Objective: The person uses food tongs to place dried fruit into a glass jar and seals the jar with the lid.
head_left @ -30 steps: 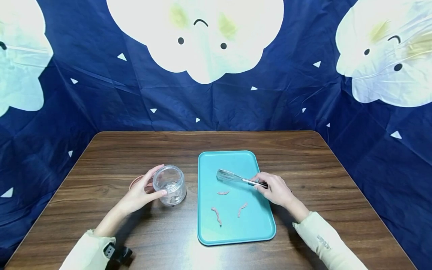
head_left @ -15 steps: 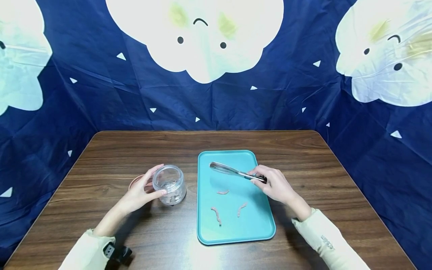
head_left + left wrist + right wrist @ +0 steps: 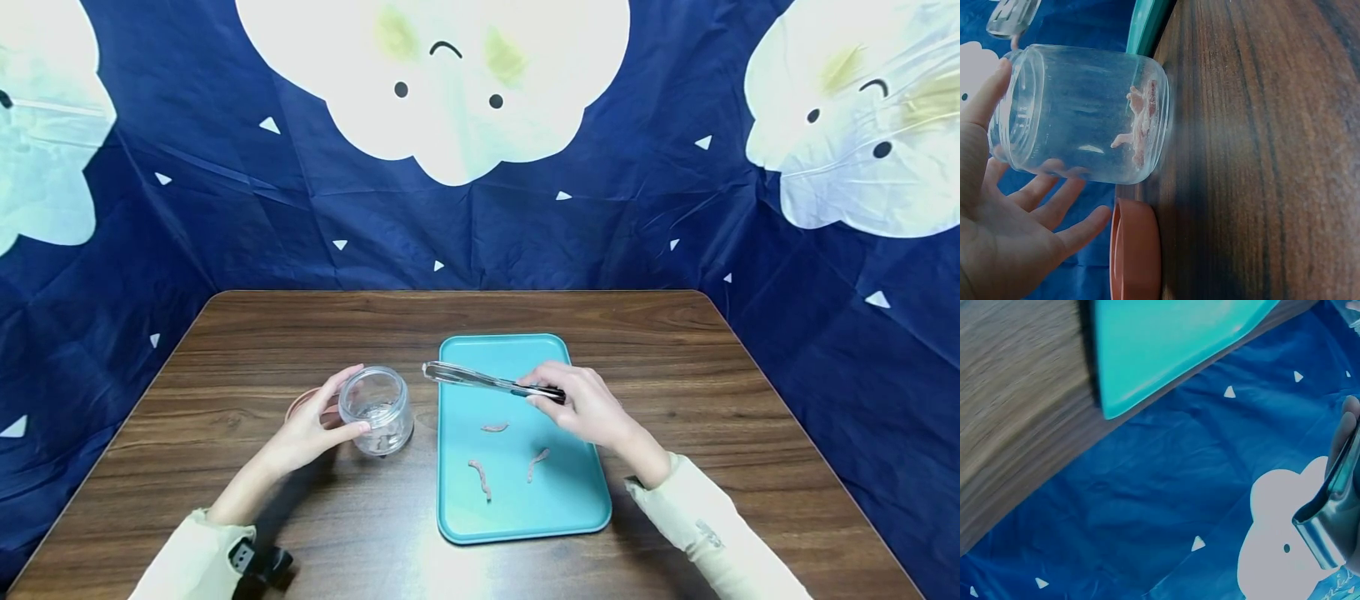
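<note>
Left hand (image 3: 309,432) is gripping jar (image 3: 388,435), my right hand (image 3: 588,404) pinching tongs (image 3: 471,377) above tray (image 3: 525,517). Pink strips (image 3: 481,480) are lying there.

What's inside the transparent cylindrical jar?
Pale pink meat-like strips lie heaped on the bottom of the jar. They overlap, hiding parts of one another, so their count is unclear. The left hand covers part of its outside.

left sleeve (image 3: 187,558): pale cream, wrinkled
right sleeve (image 3: 723,542): pale cream, small grey mark (image 3: 708,533)
left wrist device (image 3: 268,565): black, small grey rectangular inset (image 3: 243,556)
</note>
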`<state>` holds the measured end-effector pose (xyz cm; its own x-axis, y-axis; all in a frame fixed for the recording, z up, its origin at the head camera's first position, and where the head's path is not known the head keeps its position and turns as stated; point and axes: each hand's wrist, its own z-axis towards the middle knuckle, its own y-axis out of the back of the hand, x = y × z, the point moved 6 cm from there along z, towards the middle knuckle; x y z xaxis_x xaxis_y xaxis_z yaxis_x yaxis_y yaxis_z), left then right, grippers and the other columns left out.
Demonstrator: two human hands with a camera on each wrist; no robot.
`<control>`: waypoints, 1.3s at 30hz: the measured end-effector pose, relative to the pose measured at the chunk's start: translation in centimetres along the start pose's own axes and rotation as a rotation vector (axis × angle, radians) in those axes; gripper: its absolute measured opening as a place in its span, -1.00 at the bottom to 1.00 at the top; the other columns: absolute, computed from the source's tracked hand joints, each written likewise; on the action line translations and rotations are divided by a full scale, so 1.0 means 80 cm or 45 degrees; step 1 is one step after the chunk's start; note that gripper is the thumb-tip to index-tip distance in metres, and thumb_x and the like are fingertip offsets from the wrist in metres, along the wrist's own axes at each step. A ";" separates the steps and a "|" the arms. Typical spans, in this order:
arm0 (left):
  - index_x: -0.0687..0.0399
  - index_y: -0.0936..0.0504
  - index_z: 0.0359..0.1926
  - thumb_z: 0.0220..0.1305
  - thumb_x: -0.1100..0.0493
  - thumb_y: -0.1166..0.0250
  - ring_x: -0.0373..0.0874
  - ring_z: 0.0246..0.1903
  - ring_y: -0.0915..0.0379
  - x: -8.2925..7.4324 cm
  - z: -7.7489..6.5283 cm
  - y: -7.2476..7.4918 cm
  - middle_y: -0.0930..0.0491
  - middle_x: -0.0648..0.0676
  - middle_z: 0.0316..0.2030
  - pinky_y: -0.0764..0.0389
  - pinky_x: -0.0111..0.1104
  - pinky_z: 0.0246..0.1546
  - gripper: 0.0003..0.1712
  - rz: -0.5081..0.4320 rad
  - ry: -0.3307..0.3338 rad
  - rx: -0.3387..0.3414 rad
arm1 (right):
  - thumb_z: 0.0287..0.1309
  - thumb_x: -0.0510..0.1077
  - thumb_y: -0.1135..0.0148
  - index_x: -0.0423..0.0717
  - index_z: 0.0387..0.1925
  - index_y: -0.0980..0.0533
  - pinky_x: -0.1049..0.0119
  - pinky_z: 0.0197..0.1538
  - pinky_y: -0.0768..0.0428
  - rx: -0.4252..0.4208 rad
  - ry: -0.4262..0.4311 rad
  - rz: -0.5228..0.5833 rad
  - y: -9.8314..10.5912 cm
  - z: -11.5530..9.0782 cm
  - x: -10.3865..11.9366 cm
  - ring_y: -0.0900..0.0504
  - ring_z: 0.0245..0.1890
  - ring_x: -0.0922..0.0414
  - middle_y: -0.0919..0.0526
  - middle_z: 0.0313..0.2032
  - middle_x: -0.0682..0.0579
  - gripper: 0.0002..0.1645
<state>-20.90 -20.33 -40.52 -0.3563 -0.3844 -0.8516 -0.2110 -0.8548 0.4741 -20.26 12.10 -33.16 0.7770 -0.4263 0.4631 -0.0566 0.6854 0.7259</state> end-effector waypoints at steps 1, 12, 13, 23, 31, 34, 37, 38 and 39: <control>-0.08 -0.10 0.29 -0.02 0.22 -0.36 0.18 -0.04 -0.35 0.000 0.000 0.000 -0.30 0.31 0.10 -0.45 -0.10 -0.16 -0.13 -0.002 -0.002 0.001 | 0.01 -0.27 -0.23 -0.04 -0.22 -0.55 0.51 -0.67 -0.30 0.003 0.008 0.005 -0.002 0.002 0.002 -0.30 -0.67 0.37 -0.57 -0.29 0.14 -0.77; -0.13 -0.11 0.28 -0.02 0.17 -0.36 0.17 -0.04 -0.35 0.000 0.000 0.001 -0.31 0.29 0.10 -0.45 -0.07 -0.17 -0.13 0.027 0.019 0.001 | 0.03 -0.23 -0.22 0.01 -0.22 -0.55 0.51 -0.64 -0.25 0.047 0.052 -0.008 -0.025 0.024 0.022 -0.25 -0.65 0.36 -0.53 -0.34 0.24 -0.78; -0.12 -0.10 0.28 -0.02 0.17 -0.36 0.17 -0.04 -0.35 0.000 0.000 0.001 -0.31 0.29 0.10 -0.45 -0.07 -0.17 -0.13 0.029 0.017 0.002 | 0.04 -0.23 -0.22 0.01 -0.22 -0.55 0.51 -0.65 -0.24 0.050 0.056 -0.007 -0.027 0.026 0.023 -0.24 -0.66 0.36 -0.53 -0.35 0.25 -0.78; -0.01 -0.11 0.29 -0.04 0.18 -0.37 0.18 -0.07 -0.37 -0.001 0.000 0.001 -0.31 0.25 0.08 -0.47 -0.06 -0.20 -0.11 0.042 0.023 -0.014 | 0.06 -0.19 -0.20 0.03 -0.20 -0.55 0.49 -0.72 -0.18 0.100 0.037 -0.030 -0.052 0.042 0.031 -0.19 -0.74 0.37 -0.53 -0.34 0.24 -0.79; -0.06 -0.10 0.29 -0.04 0.17 -0.37 0.18 -0.06 -0.37 0.001 0.000 0.000 -0.30 0.24 0.09 -0.46 -0.07 -0.18 -0.11 0.035 0.032 -0.014 | 0.08 -0.17 -0.19 0.03 -0.16 -0.53 0.48 -0.69 -0.24 0.133 -0.030 -0.014 -0.063 0.042 0.026 -0.28 -0.71 0.37 -0.54 -0.23 0.22 -0.76; -0.04 -0.10 0.29 -0.04 0.17 -0.37 0.19 -0.07 -0.37 0.001 0.000 0.001 -0.29 0.25 0.09 -0.46 -0.05 -0.19 -0.11 0.037 0.034 -0.015 | 0.07 -0.16 -0.20 0.00 -0.14 -0.52 0.47 -0.59 -0.33 0.121 -0.036 0.008 -0.062 0.041 0.024 -0.42 -0.54 0.36 -0.54 -0.18 0.19 -0.74; -0.01 -0.10 0.29 -0.04 0.18 -0.37 0.19 -0.07 -0.37 0.002 0.000 0.000 -0.29 0.27 0.10 -0.46 -0.04 -0.19 -0.11 0.043 0.029 -0.015 | 0.07 -0.16 -0.20 -0.02 -0.14 -0.51 0.43 -0.48 -0.42 0.104 -0.034 0.028 -0.057 0.039 0.020 -0.50 -0.32 0.30 -0.54 -0.16 0.16 -0.74; 0.00 -0.10 0.29 -0.04 0.18 -0.37 0.18 -0.07 -0.37 0.002 0.000 0.000 -0.30 0.28 0.10 -0.46 -0.04 -0.20 -0.11 0.045 0.025 -0.016 | 0.07 -0.16 -0.20 -0.03 -0.14 -0.51 0.42 -0.42 -0.45 0.099 -0.035 0.033 -0.054 0.038 0.018 -0.51 -0.28 0.27 -0.54 -0.16 0.16 -0.74; -0.01 -0.10 0.29 -0.04 0.19 -0.37 0.18 -0.07 -0.37 0.002 0.001 0.000 -0.30 0.28 0.10 -0.46 -0.04 -0.20 -0.11 0.044 0.022 -0.015 | 0.07 -0.16 -0.21 -0.03 -0.15 -0.51 0.41 -0.35 -0.48 0.091 -0.037 0.038 -0.051 0.038 0.016 -0.51 -0.23 0.25 -0.54 -0.16 0.15 -0.74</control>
<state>-21.00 -20.40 -40.63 -0.3472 -0.4197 -0.8386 -0.1880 -0.8449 0.5007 -20.92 6.97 -34.00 0.7557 -0.4239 0.4992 -0.1249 0.6550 0.7453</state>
